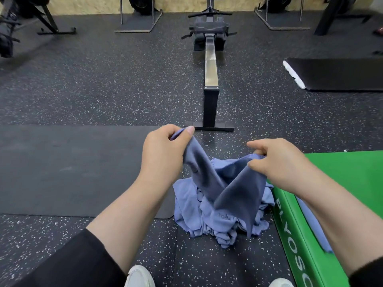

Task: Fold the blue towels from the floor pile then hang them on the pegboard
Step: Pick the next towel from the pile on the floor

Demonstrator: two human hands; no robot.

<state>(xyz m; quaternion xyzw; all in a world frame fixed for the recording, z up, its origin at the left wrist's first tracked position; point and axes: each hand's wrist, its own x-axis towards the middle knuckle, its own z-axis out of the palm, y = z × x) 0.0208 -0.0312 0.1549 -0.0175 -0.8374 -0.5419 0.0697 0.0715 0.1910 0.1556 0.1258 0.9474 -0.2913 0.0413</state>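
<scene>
Along the left edge of the gym stands dark exercise equipment (8,32), blurred, on a black rubber floor (103,83) flecked with white. Nearer, a plain black mat (72,168) lies flat on that floor, its rounded corner just beside the pile of towels. The left hand (163,154) is raised above the mat's right end, fingers curled and thumb pressed down, pinching one corner of a blue towel (228,189). A rowing machine (210,65) runs straight away from the viewer in the middle of the room, its metal rail ending at a black foot just beyond the left hand. Behind it a pale board wall closes the far side.

The held towel hangs in a slack V between the two hands, unfolded, its lower part draping down onto the pile of blue towels (207,222) crumpled on the floor directly below. The cloth is a muted grey-blue, soft and creased; faint lettering shows on one towel in the pile, too small to read.

The right hand (284,162) grips the towel's other corner with curled fingers, the index finger pointing leftward. Under that forearm sits a green plyo box (339,177), touching the pile, with another blue towel (313,224) lying flat on top. Further right, a black platform (339,73) rests on the floor.
</scene>
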